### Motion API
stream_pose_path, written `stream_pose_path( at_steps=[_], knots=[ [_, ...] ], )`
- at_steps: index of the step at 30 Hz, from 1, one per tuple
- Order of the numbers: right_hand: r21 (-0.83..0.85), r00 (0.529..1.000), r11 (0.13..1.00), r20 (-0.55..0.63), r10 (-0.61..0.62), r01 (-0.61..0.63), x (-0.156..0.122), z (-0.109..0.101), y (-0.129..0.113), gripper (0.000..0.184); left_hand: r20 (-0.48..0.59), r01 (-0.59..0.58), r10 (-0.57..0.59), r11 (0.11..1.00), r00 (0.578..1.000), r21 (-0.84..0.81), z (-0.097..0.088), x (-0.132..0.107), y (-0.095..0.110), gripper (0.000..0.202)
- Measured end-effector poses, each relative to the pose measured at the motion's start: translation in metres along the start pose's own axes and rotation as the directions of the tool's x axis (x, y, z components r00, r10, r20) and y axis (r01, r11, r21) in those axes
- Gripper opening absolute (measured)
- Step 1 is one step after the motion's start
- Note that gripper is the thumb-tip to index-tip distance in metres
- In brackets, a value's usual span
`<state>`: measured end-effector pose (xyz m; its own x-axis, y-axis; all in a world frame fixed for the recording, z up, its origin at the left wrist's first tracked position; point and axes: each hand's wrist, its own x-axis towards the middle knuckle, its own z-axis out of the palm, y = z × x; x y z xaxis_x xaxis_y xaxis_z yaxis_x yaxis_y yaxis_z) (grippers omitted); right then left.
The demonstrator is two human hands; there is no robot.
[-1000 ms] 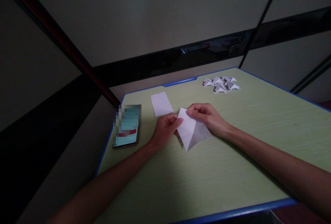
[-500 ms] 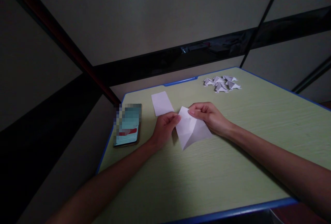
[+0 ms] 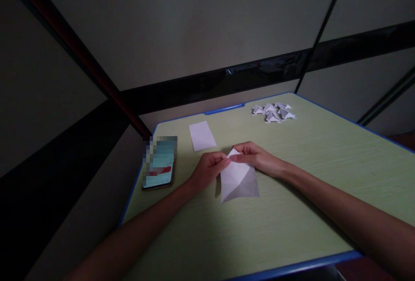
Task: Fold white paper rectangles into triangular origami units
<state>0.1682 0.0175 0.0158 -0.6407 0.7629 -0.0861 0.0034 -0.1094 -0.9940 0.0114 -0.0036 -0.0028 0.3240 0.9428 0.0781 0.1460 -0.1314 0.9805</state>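
Observation:
A creased white sheet of paper (image 3: pixel 240 182) is held above the table, its far end narrowed to a point. My left hand (image 3: pixel 210 167) pinches it near that point from the left, thumb on top. From the right, my right hand (image 3: pixel 254 158) pinches the same end, its thumb lying across the paper close to the left thumb. The fingers beneath the sheet are partly hidden. Crease lines meet near the middle of the sheet, and its near edge hangs free toward me.
On the pale green table (image 3: pixel 292 212) with a blue rim, a flat white sheet (image 3: pixel 202 136) lies beyond my left hand. A phone (image 3: pixel 160 164), partly pixelated, rests at the left. Several folded white paper figures (image 3: pixel 273 112) sit grouped at the back right. Cabinet panels (image 3: pixel 207 26) stand behind.
My hands have come closer together at the paper's point. The sheet has turned so its near edge faces me more squarely. The whole view has shifted slightly, with the table lower in it.

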Motion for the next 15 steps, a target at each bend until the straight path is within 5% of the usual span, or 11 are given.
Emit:
stream_pose_path(
  at_steps=[6,15],
  knots=[
    [0.110,0.998,0.992,-0.004,-0.060,0.060,0.0027,-0.0024,0.0091,0.032,-0.003,-0.009,0.009,1.000,1.000,-0.017,-0.0008,0.0016,0.0001,0.027],
    [-0.052,0.999,0.997,-0.016,-0.052,0.051,0.0024,-0.0043,0.0050,0.039,-0.012,0.005,-0.005,1.000,1.000,-0.009,-0.0016,0.0000,-0.0010,0.027]
  ],
)
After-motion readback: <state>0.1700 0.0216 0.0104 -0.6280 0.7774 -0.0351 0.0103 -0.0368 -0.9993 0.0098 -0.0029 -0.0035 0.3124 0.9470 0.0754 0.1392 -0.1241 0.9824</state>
